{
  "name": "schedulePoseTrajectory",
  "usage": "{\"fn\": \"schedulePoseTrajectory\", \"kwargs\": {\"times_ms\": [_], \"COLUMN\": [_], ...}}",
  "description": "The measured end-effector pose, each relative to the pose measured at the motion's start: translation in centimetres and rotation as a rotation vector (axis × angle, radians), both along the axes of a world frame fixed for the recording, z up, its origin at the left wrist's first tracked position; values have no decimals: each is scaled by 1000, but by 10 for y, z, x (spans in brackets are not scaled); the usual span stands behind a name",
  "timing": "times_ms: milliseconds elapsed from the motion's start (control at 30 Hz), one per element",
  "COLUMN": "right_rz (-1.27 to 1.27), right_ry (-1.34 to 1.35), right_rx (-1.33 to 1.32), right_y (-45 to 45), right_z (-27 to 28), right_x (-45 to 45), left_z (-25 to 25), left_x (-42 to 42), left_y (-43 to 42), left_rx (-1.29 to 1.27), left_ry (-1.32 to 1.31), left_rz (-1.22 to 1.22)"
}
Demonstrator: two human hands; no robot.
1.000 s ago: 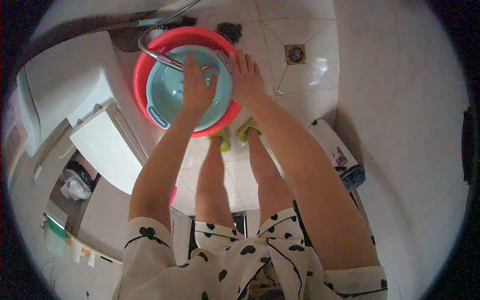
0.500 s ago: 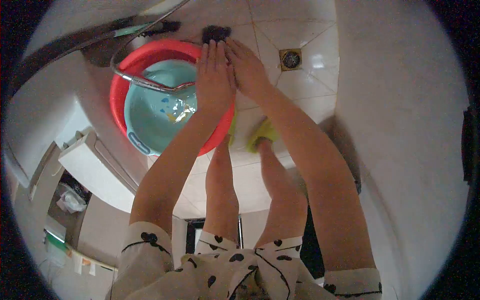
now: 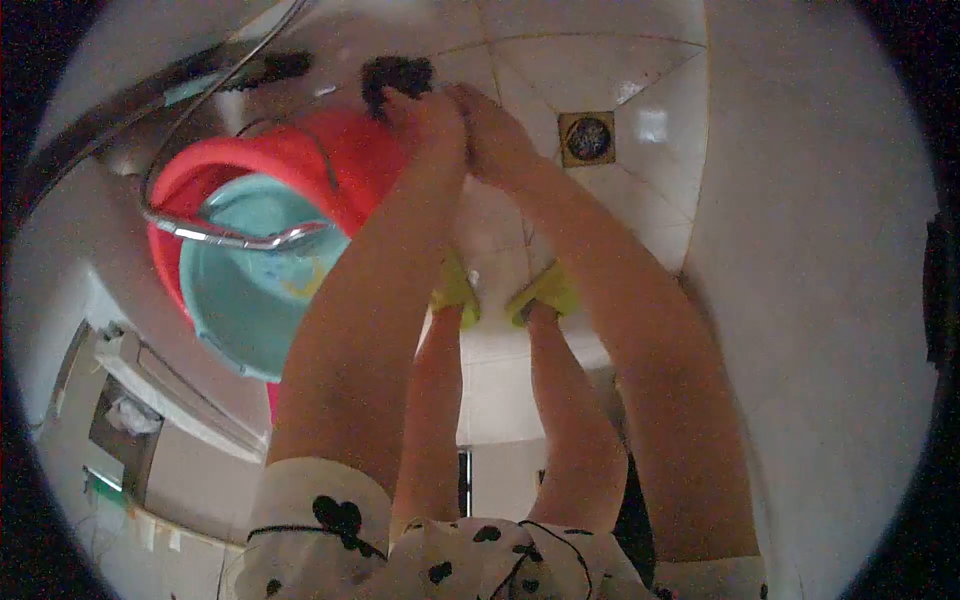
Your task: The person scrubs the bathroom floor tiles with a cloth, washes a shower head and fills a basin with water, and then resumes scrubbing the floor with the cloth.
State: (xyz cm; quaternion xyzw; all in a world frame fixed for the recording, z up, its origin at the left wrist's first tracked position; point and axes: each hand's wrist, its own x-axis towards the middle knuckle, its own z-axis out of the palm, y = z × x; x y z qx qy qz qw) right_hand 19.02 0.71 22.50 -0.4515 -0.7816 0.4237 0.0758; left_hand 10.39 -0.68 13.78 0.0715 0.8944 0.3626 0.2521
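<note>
My left hand [image 3: 428, 122] is beside the right edge of a red basin [image 3: 215, 150], close to a dark, ragged-edged thing [image 3: 398, 78] whose kind I cannot make out. Its fingers are blurred and partly hidden, so their grip does not show. Close on its right is my right hand [image 3: 495, 140], fingers stretched forward and slightly bent, with nothing visible in it. Inside the red basin sits a light blue basin [image 3: 225, 310], partly hidden by my left forearm. A red surface with a fold or dark line spans between the basins and my left hand.
A metal shower hose [image 3: 230, 238] curves down over the basins. A square floor drain [image 3: 588, 138] lies in the tiles at the right. My feet wear yellow-green slippers [image 3: 545, 290]. A white cabinet piece [image 3: 170, 385] stands at the left; a pale wall [image 3: 830, 250] rises at the right.
The view has shifted. My hands, flat and side by side before, now have bent fingers. More red surface shows beside my left hand, and the basins sit farther left in view.
</note>
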Motion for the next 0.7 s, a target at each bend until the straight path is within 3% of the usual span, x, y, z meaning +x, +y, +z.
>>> {"fn": "schedulePoseTrajectory", "kwargs": {"times_ms": [33, 100, 167, 233, 300, 367, 433, 500, 600, 700], "right_rz": [65, 195, 244, 188, 34, 108, 157, 160, -10, -742], "right_ry": [-44, -135, -131, -102, -39, -69, -129, -214, -609, 47], "right_rx": [30, 83, 141, 97, -67, 230, 341, 275, 331, -28], "right_y": [1, 2, 5, 14, 19, 26, 39, 50, 51, 67], "right_z": [-21, -59, -69, -81, -102, -119, -122, -120, -134, -123], "right_x": [-4, -16, -19, -19, -14, 6, 35, 71, 131, 186], "left_z": [-1, 2, 17, -27, -48, -31, -18, -14, -46, -36], "left_x": [-10, -13, -12, -25, -21, 8, 47, 91, 151, 217], "left_y": [10, 24, 29, 25, 37, 51, 66, 79, 93, 109], "left_rx": [173, 112, -264, -491, -497, -370, -269, -130, -5, -53], "left_ry": [-128, -147, 40, 135, 154, 151, 202, 303, 411, 280], "left_rz": [168, 259, 127, 23, -109, -271, -466, -680, -1100, -1283]}}
